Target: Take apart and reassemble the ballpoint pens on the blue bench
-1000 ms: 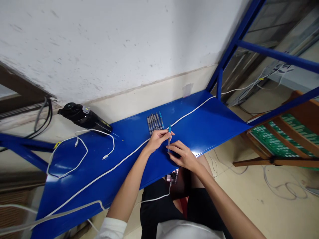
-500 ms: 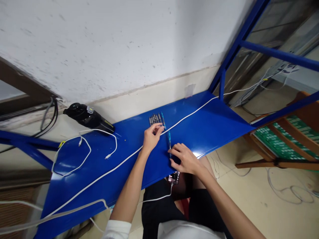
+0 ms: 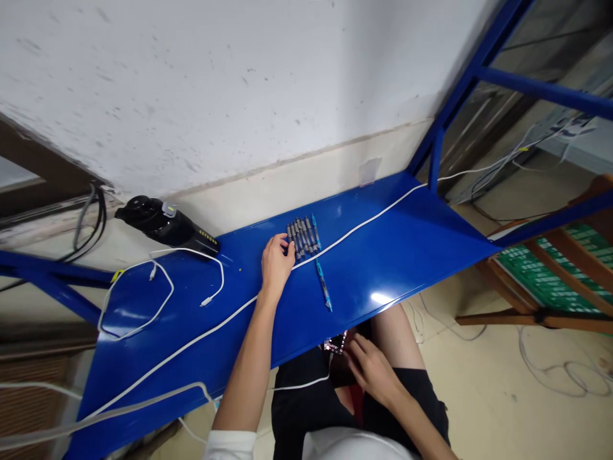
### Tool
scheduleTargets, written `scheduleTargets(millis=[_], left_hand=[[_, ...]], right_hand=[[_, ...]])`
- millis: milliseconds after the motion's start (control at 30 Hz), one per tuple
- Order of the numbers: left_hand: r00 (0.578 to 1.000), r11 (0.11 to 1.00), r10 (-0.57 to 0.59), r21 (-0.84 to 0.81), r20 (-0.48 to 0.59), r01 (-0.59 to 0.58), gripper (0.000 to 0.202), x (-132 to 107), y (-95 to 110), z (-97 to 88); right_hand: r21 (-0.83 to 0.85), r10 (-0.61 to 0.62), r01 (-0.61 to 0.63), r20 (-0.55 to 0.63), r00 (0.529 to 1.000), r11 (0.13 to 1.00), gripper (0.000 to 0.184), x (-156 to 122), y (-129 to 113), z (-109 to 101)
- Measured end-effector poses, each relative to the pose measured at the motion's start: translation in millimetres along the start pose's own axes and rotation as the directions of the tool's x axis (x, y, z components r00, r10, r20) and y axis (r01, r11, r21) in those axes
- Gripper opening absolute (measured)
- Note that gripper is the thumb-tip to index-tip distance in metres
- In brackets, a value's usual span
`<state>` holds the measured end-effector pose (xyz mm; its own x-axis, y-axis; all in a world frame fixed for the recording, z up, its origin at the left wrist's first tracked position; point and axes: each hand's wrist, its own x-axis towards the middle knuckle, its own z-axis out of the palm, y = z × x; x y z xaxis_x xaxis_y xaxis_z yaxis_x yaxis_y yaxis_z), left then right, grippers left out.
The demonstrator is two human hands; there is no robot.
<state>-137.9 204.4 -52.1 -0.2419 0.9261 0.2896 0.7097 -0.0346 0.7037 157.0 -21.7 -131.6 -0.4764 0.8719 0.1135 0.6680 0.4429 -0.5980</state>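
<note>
My left hand (image 3: 278, 263) rests on the blue table at the left end of a row of dark grey pens (image 3: 299, 238). Its fingers are bent and slightly apart, beside the outermost pen; whether they touch it is unclear. A blue pen (image 3: 316, 231) lies along the row's right end. Nearer the table's front edge, another blue pen (image 3: 324, 286) lies alone, below the white cable (image 3: 361, 225). My right hand (image 3: 373, 367) is over my lap, fingers stretched and apart, close to a small phone-like device (image 3: 335, 342) with a lit screen and a cable.
A black bottle (image 3: 167, 227) stands at the table's back left, with a looped white charging cable (image 3: 165, 275) before it. The long white cable crosses the blue table (image 3: 407, 249) diagonally. A wooden chair (image 3: 536, 281) stands to the right, and blue frame bars (image 3: 435, 160) rise behind.
My right hand has left the front blue pen and dropped toward my lap. My left hand has slid from the row's right end to its left end, uncovering the grey pens.
</note>
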Motion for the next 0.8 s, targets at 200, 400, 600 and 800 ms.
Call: scheduleTargets(millis=[200, 400, 600, 800], left_hand=[[0.994, 0.984, -0.104, 0.149, 0.026, 0.099, 0.018, -1, 12, -9.6], [0.986, 0.958, -0.169, 0.236, 0.015, 0.161, 0.016, -2, 17, -15.8], [0.976, 0.925, -0.217, 0.325, 0.03, 0.196, 0.021, -3, 21, -21.0], [0.98, 0.974, -0.19, 0.114, -0.052, 0.195, 0.017, -1, 20, -24.1]], right_hand=[[-0.126, 0.162, -0.12, 0.411, 0.897, 0.985, 0.031, -14, 17, 49], [-0.14, 0.226, -0.183, 0.42, 0.879, 0.973, 0.045, -12, 21, 62], [-0.17, 0.266, -0.212, 0.429, 0.863, 0.962, 0.037, -11, 27, 68], [-0.128, 0.232, -0.196, 0.415, 0.88, 0.972, 0.038, -13, 24, 62]])
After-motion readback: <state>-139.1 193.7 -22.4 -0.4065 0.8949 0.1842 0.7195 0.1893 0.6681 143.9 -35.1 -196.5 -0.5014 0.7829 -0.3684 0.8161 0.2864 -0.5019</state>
